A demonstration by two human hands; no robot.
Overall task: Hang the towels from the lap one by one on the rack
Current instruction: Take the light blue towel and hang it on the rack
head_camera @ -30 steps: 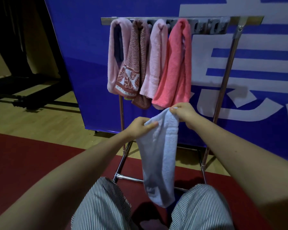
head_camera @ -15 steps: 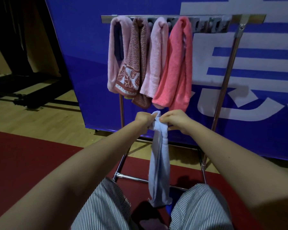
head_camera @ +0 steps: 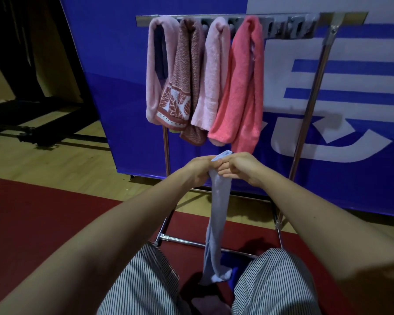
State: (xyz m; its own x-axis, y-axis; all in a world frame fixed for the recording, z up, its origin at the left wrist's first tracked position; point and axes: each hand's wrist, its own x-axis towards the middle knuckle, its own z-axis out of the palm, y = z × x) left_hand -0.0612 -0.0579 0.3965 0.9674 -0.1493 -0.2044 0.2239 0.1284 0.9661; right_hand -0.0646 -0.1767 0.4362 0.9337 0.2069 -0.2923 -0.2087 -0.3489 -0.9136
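- Behind the rack (head_camera: 350, 15): blue banner (head_camera: 114, 64) with white lettering, filling the backdrop.
- Under the rack's feet: wooden floor (head_camera: 55, 160), then a red mat (head_camera: 43, 212) on the near side.
- On the left half of the rack's top bar, side by side and touching: pale pink towel (head_camera: 152, 64), brown patterned towel (head_camera: 187, 71), second pale pink towel (head_camera: 214, 71), coral towel (head_camera: 243, 87).
- In front of the rack, below the coral towel's hem: light blue towel (head_camera: 218, 212), bunched into a narrow rope, long axis plumb, lower end dangling between the knees in striped shorts (head_camera: 146, 280).
- At the blue towel's top end, well below the rack's bar: left hand (head_camera: 200, 170) and right hand (head_camera: 241, 167), knuckles together, both pinching the gathered cloth.
- Right of the coral towel on the rack's bar: bare hooks (head_camera: 298, 26), up and to the right of the grip; right hand the nearer of the two.
- Judged needed next: a lift up and rightward to the bare stretch of the rack.
- In the way: the coral towel's hanging ends, just above the knuckles; worth clearing to avoid dragging it off the rack.
- Nearest the viewer, in front of the rack, low in the lap: dim pinkish cloth (head_camera: 205, 303), too dark to name surely.
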